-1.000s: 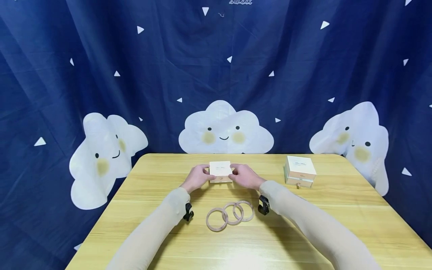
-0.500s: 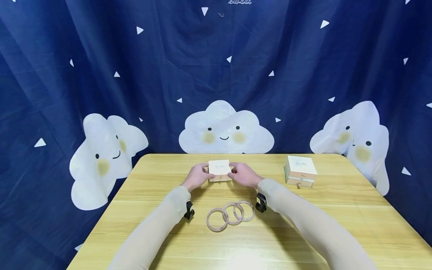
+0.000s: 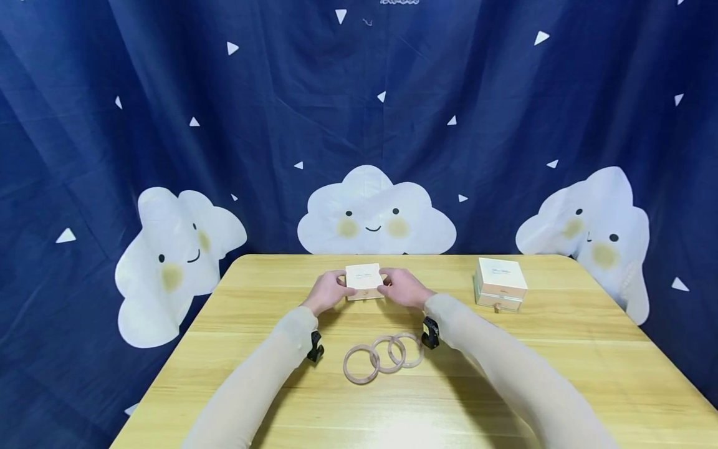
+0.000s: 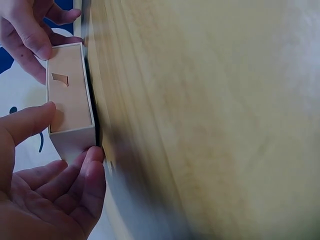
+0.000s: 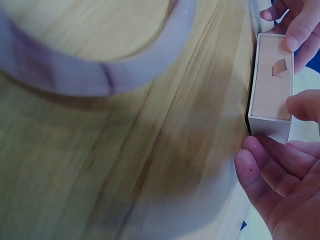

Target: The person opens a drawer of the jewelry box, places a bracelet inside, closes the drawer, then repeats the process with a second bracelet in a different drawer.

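A small white gift box (image 3: 363, 274) with a pale peach drawer front (image 4: 70, 107) and a little pull tab (image 5: 280, 67) sits near the back of the table. My left hand (image 3: 326, 292) holds its left side, the thumb on the front face and the other fingers along the side. From the right, my right hand (image 3: 405, 289) grips the opposite side the same way. Whether the box touches the table fully or is slightly raised, I cannot tell. Nearer to me lie three pinkish-white bangles (image 3: 361, 381), partly overlapping in a row.
Two similar boxes appear stacked (image 3: 499, 284) at the back right of the wooden table (image 3: 235, 349). A dark blue curtain (image 3: 269, 93) with white clouds hangs just behind the table's back edge. Each wrist wears a black camera (image 3: 430, 332).
Both hands have moved the box slightly away from me, towards the back edge, and a touch to the left. The bangles and the stacked boxes stay put.
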The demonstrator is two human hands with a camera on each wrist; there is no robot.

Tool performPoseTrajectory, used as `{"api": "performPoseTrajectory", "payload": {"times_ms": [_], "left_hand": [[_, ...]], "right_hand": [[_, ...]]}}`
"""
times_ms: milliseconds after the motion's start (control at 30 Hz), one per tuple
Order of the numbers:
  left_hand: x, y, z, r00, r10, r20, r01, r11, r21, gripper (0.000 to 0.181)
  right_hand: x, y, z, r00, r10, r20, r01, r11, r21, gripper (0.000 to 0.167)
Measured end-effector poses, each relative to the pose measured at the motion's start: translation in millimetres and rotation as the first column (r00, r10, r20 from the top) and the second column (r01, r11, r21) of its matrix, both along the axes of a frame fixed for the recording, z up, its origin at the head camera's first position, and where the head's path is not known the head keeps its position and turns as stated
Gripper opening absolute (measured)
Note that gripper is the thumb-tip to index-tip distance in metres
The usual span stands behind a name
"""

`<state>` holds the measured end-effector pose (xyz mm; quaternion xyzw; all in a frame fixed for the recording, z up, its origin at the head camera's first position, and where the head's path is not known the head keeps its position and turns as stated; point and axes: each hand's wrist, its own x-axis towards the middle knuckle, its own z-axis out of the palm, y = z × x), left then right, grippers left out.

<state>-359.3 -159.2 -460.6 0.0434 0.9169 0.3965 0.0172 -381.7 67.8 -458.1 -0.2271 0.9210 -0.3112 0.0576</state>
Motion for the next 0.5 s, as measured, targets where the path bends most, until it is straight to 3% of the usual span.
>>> {"api": "performPoseTrajectory", "payload": {"times_ms": [500], "left_hand": [[-3.3, -0.7, -0.2, 1.0, 0.005, 0.009, -0.005, 1.0, -0.01, 0.06]], "right_hand": [[-1.9, -3.4, 5.7, 0.999, 0.019, -0.038, -0.017, 0.999, 0.051, 0.054]]}}
